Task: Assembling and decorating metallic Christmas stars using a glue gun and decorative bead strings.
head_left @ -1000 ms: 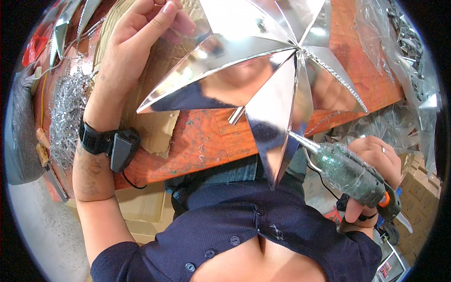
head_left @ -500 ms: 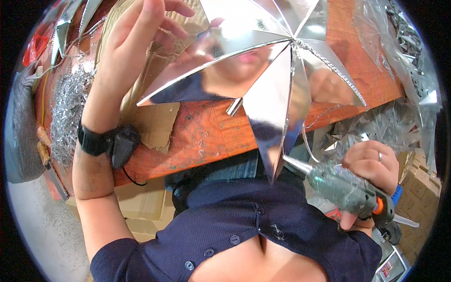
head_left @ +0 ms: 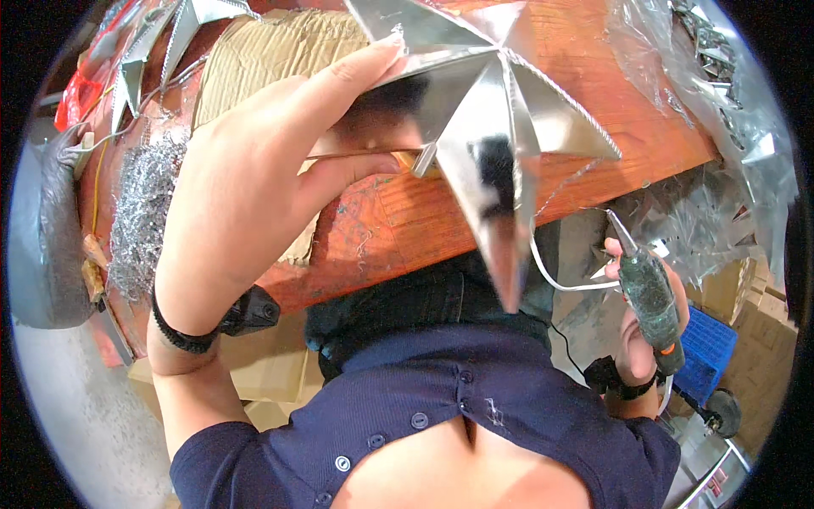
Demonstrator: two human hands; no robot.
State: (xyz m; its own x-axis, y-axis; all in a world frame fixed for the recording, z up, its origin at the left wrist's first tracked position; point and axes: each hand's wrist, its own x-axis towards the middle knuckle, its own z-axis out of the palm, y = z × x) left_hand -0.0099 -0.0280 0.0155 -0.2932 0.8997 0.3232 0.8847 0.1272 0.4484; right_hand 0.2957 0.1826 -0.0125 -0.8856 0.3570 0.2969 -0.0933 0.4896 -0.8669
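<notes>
2 hands were at work, each gripping its own thing. Nearest, at lower right of the frame, the right hand (head_left: 638, 335) was clenched round a dark glue gun (head_left: 651, 297), nozzle tilted up-left toward the star, a white strand trailing from near its tip. Forearm came up from the lower edge, wrist strapped. Step judged: gluing a seam, gun drawn off between dabs. Next move would call for bringing the nozzle to the joint while the star stayed steady. Farther, centre to upper left, the left hand (head_left: 254, 195) grasped the silver foil star (head_left: 487, 119) by 1 point, fingers extended above the orange table (head_left: 407, 212). Beyond, upper left, more silver stars (head_left: 161, 42) and cardboard (head_left: 271, 51).
</notes>
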